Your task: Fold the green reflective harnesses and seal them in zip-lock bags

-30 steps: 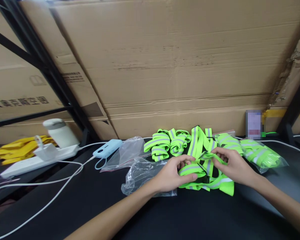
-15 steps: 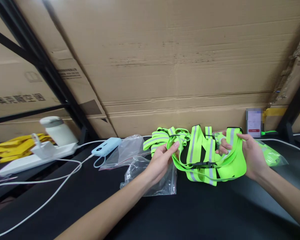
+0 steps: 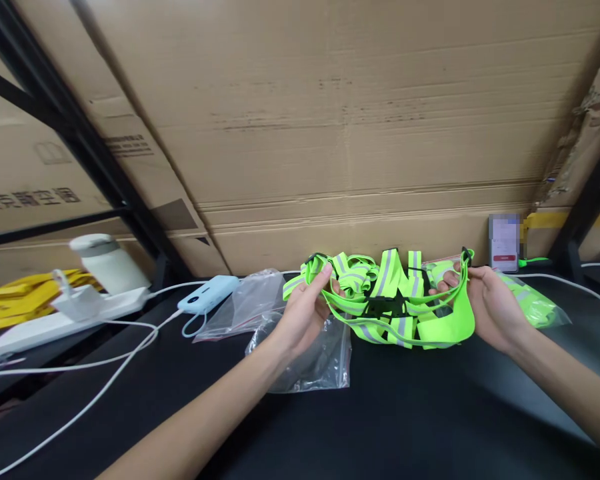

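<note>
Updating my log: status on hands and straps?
Left hand, right hand holding green strap, sagging between them. Black buckle midway. Clear bag near left hand.

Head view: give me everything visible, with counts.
green harness: 1, green and grey, centre
buckle: 1, black, on harness
loose straps: several, green and grey, behind harness
bagged bundle: at least 1, green, right
plastic bags: at least 2, clear, left of harness
power bank: 1, light blue, left
cables: several, white and green, both sides
power strip: 1, white, left
charger: 1, white, on power strip
bottle: 1, white and grey, behind power strip
folded bundle: 1, yellow, left
phone: 1, pale screen, right rear
cardboard: several pieces, brown, behind
frame bars: several, black, both sides
table: 1, black, beneath harness
left grip: 1, bare, harness's left side
right grip: 1, bare, harness's right side
</note>
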`<move>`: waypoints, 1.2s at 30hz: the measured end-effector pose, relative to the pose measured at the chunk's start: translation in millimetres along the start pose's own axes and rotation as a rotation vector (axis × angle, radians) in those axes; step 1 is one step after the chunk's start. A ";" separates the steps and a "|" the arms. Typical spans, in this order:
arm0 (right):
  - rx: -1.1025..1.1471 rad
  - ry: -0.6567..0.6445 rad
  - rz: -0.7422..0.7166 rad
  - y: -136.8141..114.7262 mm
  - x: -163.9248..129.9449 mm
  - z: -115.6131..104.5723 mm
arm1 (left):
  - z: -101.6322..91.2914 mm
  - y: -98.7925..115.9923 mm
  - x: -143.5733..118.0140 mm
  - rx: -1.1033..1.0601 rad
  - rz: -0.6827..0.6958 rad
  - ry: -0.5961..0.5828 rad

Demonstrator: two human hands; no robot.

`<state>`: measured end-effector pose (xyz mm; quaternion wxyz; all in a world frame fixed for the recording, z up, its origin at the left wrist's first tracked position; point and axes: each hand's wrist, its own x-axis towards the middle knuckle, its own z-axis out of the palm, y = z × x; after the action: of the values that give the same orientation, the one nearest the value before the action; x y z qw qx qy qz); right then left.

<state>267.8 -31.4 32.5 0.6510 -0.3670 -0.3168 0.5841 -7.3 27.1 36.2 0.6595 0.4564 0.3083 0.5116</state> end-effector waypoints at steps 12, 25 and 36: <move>0.151 0.096 0.019 -3.1 1.2 2.1 | -8.7 -2.6 9.6 -0.013 0.155 0.025; 0.067 0.056 0.044 -0.4 -1.1 4.7 | -7.8 -6.3 10.8 -0.094 0.158 0.131; 0.125 -0.240 0.170 17.5 -11.2 7.5 | 16.5 -13.7 -15.6 -0.152 -0.061 0.049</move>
<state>250.9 -40.9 21.8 0.5785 -0.2790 -0.3231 0.6951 8.1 6.6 29.2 0.6997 0.3830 0.2983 0.5241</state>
